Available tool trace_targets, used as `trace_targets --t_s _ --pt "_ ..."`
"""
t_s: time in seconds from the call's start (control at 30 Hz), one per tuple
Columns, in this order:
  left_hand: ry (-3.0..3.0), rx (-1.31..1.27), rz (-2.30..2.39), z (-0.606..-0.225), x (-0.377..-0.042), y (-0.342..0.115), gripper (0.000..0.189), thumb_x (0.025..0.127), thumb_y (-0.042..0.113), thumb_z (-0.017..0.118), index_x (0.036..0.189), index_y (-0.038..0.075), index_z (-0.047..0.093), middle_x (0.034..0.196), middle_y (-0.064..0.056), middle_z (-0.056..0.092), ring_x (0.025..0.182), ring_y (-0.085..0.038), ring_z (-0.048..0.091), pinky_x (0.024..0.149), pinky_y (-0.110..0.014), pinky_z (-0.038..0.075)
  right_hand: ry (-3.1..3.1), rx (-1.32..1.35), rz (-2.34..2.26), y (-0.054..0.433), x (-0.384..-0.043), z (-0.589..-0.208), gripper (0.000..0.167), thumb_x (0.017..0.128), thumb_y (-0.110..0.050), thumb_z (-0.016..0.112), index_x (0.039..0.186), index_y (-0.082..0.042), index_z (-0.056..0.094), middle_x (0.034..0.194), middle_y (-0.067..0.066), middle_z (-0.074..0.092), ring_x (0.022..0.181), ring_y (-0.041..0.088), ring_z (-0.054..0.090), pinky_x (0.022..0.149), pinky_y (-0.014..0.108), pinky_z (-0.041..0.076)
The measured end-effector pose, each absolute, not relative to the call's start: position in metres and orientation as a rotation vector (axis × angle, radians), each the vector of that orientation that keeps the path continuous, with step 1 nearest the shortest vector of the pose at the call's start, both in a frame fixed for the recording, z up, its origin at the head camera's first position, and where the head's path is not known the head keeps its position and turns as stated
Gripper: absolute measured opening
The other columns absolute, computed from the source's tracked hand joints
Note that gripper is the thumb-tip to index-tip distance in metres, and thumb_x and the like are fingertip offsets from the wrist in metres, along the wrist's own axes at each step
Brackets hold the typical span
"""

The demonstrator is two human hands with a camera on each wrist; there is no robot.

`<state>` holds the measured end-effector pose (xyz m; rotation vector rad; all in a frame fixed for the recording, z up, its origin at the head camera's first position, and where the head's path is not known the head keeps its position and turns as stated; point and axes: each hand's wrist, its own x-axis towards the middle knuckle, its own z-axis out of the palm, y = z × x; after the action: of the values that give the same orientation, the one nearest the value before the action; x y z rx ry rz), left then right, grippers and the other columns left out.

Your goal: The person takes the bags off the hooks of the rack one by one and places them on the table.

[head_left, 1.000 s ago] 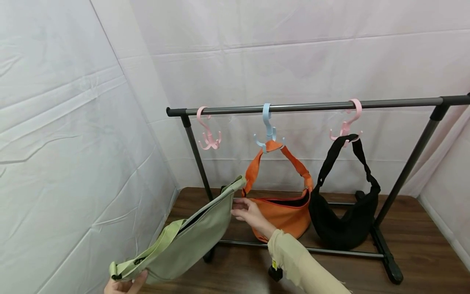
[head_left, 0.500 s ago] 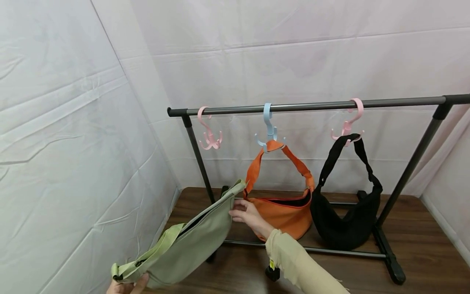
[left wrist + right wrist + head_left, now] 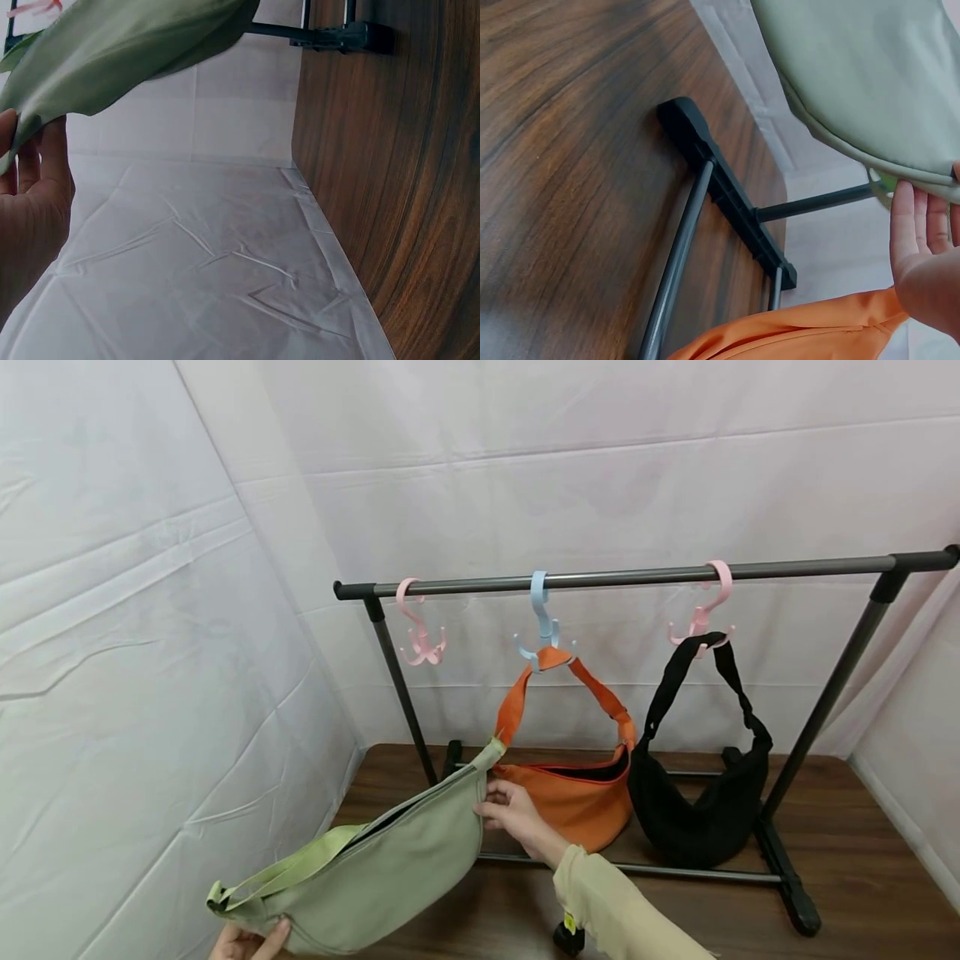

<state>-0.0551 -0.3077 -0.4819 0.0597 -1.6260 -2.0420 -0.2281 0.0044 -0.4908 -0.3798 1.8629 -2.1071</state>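
Note:
A light green shoulder bag (image 3: 390, 860) hangs slanted between both hands in the head view, its right end higher and its zip opening facing up. My left hand (image 3: 251, 939) pinches the lower left corner near the strap. At the upper right end, my right hand (image 3: 513, 817) grips the bag's edge between thumb and fingers. The right wrist view shows those fingers (image 3: 922, 217) behind the seam. Just behind the right hand, an orange bag (image 3: 577, 802) hangs by its strap from a blue hook (image 3: 542, 618).
A dark metal rack (image 3: 622, 578) stands on the brown wooden surface (image 3: 847, 835). A pink hook (image 3: 422, 631) hangs bare at its left; another pink hook (image 3: 705, 610) bears a black bag (image 3: 701, 810). White cloth walls (image 3: 150, 693) enclose the left and back.
The green bag has turned so more of its broad front shows, and its right end has dropped slightly. Both hands keep their hold.

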Motion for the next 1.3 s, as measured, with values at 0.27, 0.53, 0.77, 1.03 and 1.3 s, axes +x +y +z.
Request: trace_targets --t_s 0.27,0.53,0.77,1.03,1.3 --pt "-1.558 -0.032 -2.211 -0.484 -0.068 -0.308 0.048 0.078 -0.022 0.049 0.102 0.016 0.065 0.092 0.004 0.069 0.081 -0.007 0.063 0.067 -0.017 0.05 1.889 -0.273 -2.159 0.021 -0.208 -0.489 0.027 0.083 -0.008 0.062 0.104 0.007 0.054 0.086 0.003 0.059 0.074 0.011 0.058 0.071 0.041 0.053" --pt "-1.588 -0.275 -2.359 -0.486 -0.079 -0.31 0.051 0.081 -0.02 0.048 0.111 0.019 0.061 0.102 0.004 0.066 0.092 -0.006 0.061 0.072 -0.017 0.05 1.892 -0.199 -2.174 0.031 -0.188 -0.493 0.025 0.084 -0.01 0.062 0.102 0.005 0.054 0.085 0.003 0.058 0.071 0.012 0.058 0.07 0.042 0.053" --pt "-1.715 -0.072 -2.329 -0.494 -0.087 -0.311 0.047 0.082 -0.015 0.052 0.101 0.027 0.063 0.094 0.009 0.066 0.085 -0.003 0.061 0.068 -0.016 0.05 1.851 -0.084 -2.187 0.033 -0.174 -0.504 0.026 0.081 -0.011 0.064 0.1 0.004 0.056 0.082 0.002 0.061 0.069 0.01 0.059 0.066 0.037 0.054" --pt "-1.965 0.359 -2.277 -0.495 -0.094 -0.319 0.028 0.085 0.003 0.059 0.093 0.03 0.056 0.084 0.015 0.062 0.08 -0.001 0.059 0.069 -0.018 0.05 1.783 0.034 -2.19 0.024 -0.153 -0.519 0.022 0.081 -0.013 0.064 0.096 0.0 0.056 0.077 -0.001 0.061 0.069 0.009 0.058 0.06 0.028 0.053" --pt "-2.171 0.73 -2.181 -0.501 -0.111 -0.33 0.044 0.08 0.017 0.068 0.118 0.007 0.047 0.084 0.014 0.059 0.076 0.0 0.059 0.073 -0.022 0.051 1.719 0.181 -2.147 0.011 -0.143 -0.535 0.015 0.082 -0.011 0.061 0.094 -0.002 0.056 0.076 -0.002 0.062 0.07 0.009 0.058 0.06 0.028 0.053"
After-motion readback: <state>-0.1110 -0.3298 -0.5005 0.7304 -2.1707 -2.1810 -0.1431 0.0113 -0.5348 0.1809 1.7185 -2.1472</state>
